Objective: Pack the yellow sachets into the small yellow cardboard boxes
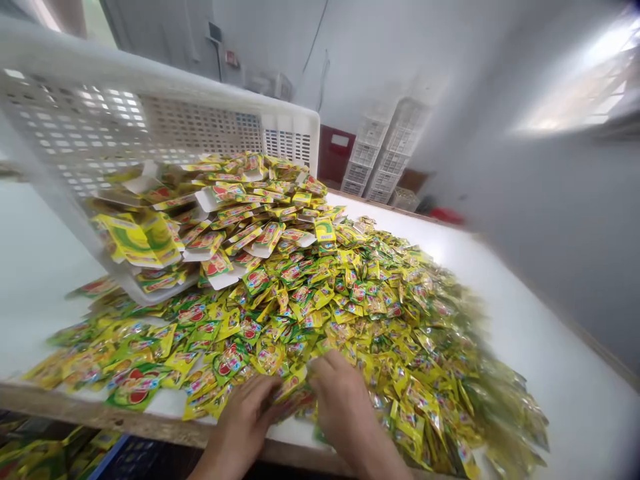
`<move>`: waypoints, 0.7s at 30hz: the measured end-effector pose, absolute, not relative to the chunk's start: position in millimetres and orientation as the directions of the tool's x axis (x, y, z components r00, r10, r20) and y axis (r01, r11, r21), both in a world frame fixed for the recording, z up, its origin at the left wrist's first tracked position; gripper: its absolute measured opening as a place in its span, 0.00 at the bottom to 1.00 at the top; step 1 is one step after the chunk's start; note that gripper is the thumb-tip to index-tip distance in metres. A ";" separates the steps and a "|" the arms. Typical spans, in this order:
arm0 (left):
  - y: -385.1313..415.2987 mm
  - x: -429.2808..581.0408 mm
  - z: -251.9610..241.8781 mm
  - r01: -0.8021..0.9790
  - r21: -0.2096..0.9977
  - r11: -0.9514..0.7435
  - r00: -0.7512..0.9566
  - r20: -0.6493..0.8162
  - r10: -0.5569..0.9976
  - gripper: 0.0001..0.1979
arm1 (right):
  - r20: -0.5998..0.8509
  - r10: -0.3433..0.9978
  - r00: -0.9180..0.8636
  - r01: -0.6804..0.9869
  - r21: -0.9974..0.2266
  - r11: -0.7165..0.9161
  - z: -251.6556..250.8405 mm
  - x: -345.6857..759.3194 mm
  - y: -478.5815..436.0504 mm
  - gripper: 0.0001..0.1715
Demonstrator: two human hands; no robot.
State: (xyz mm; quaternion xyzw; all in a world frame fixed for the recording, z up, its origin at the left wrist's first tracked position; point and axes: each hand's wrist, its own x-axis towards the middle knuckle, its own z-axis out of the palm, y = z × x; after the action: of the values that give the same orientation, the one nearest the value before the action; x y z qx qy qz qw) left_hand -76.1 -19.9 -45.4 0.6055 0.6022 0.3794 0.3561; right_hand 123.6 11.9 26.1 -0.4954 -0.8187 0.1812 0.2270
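Basically, left hand (245, 410) and right hand (343, 393) seem to pinch a blurred yellow pack (294, 383) between them, near the table (505, 293) front edge, so light, even pressure should avoid creasing it.

Reaches in from the bottom edge with two bare, tapering forearms (377, 453), converging toward the hands. Bends the bare, ungloved left hand (246, 405) at the knuckles, angled rightward. Curls the bare, ungloved right hand (341, 395) near the left, turned inward with bent fingers (316, 369), slightly blurred.
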 end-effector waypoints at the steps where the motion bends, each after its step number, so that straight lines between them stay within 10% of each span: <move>1: -18.2 -71.1 -43.4 0.448 0.894 -0.030 0.017 0.025 1.000 0.13 | 0.179 0.881 -0.438 0.735 -0.493 0.466 28.0 122.5 11.6 0.13; 11: -7.2 -42.8 -47.4 0.007 0.998 0.062 0.150 -0.063 0.987 0.13 | 0.137 0.741 -0.657 0.673 -0.337 0.659 38.1 126.5 33.0 0.08; 17: -8.7 -44.8 -50.2 -0.153 0.980 0.125 0.142 -0.103 0.984 0.17 | 0.170 0.808 -0.564 0.585 -0.608 0.536 40.5 122.1 35.2 0.26; 21: -9.7 -44.6 -45.7 -0.179 0.974 0.140 0.137 -0.117 0.984 0.18 | 0.304 0.881 -0.362 0.573 -0.673 0.468 16.6 113.3 34.4 0.10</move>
State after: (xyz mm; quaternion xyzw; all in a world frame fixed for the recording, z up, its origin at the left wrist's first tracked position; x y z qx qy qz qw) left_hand -44.6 -9.7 -45.7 0.4475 0.4494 0.4791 0.6068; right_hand 113.3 34.4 16.6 -0.4594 -0.7913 0.2345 0.3283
